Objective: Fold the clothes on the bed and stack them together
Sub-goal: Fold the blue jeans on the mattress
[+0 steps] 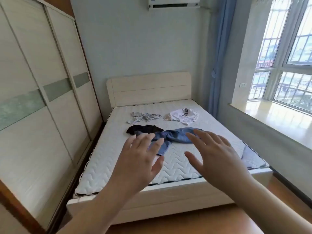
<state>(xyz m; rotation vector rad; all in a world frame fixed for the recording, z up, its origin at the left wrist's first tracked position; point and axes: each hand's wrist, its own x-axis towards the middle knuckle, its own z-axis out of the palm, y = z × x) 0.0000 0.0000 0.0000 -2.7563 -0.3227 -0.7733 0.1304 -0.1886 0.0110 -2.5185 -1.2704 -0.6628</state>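
Our fingers are spread wide and hold nothing. Our left hand (140, 156) and right hand (214, 154) are up in the air in front of us, side by side, palms facing down.

Just past our fingertips lie the blue jeans (175, 136), all bunched up. Beside the jeans, past our left fingers, is a black top (143, 129). Farther off past that is a crumpled gray cloth (143, 117). Far past our right fingers is a white shirt (184, 115) with letters on it. None are folded. They all lie on the white bed (177, 164).
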